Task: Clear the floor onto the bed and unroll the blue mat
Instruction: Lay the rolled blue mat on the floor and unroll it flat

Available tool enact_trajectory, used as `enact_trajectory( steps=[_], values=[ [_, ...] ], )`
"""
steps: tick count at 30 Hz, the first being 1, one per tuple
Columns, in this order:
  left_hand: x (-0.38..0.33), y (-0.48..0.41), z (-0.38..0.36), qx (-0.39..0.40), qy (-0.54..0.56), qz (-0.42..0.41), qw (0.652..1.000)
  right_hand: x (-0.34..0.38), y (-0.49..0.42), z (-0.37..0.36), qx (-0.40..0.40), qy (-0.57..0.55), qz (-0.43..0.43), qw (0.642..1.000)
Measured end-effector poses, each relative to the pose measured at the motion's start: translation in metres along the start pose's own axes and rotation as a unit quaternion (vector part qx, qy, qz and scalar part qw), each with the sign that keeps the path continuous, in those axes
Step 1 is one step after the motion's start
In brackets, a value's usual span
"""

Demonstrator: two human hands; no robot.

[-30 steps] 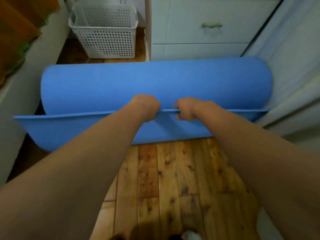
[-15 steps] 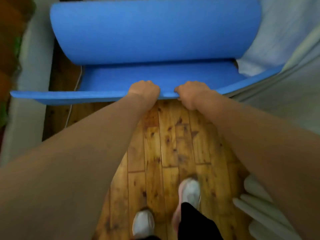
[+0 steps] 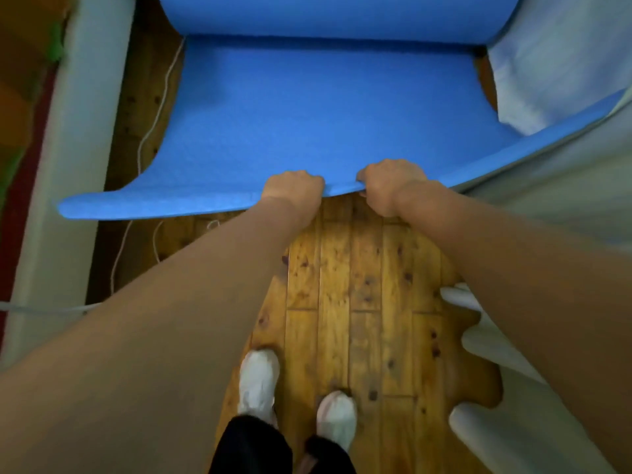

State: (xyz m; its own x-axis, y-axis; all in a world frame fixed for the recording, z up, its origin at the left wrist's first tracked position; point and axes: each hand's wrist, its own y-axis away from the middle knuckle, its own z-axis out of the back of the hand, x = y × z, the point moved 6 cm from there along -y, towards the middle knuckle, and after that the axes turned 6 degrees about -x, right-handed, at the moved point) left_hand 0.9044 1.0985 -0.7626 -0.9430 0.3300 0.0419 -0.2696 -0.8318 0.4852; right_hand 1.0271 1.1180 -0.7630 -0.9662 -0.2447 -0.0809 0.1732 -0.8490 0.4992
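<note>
Head view: blue mat [image 3: 318, 114] partly unrolled over wooden floor [image 3: 359, 302].
Left hand [image 3: 294, 188] and right hand [image 3: 390, 184] both clench its near edge.

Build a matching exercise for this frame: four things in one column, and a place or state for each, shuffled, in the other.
Things:
1. mat
2. left hand
3. cord
4. shoes

Places or states:
A. white, standing on bare planks
B. partly unrolled, roll at the far end
C. lying on the floor along the mat's left side
D. gripping the mat's near edge beside the right hand

Pairs: 1-B, 2-D, 3-C, 4-A
</note>
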Motion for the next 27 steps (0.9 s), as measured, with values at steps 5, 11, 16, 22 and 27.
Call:
enact_trajectory(
  steps=[5, 11, 16, 22, 27],
  values=[
    [-0.019, 0.08, -0.058, 0.04, 0.04, -0.017, 0.998, 0.04, 0.082, -0.049, 0.011, -0.024, -0.011, 1.0],
    [-0.032, 0.179, -0.119, 0.058, 0.062, -0.027, 0.996, 0.089, 0.169, -0.098, 0.047, -0.039, -0.015, 0.998],
    [-0.046, 0.252, -0.181, 0.082, 0.069, -0.03, 0.994, 0.128, 0.238, -0.156, 0.071, -0.033, -0.007, 0.997],
    [-0.077, 0.343, -0.261, 0.119, 0.08, -0.021, 0.989, 0.172, 0.317, -0.239, 0.108, -0.044, 0.013, 0.993],
    [-0.091, 0.409, -0.304, 0.152, 0.066, -0.047, 0.985, 0.207, 0.379, -0.291, 0.133, -0.079, 0.031, 0.987]
  ],
)
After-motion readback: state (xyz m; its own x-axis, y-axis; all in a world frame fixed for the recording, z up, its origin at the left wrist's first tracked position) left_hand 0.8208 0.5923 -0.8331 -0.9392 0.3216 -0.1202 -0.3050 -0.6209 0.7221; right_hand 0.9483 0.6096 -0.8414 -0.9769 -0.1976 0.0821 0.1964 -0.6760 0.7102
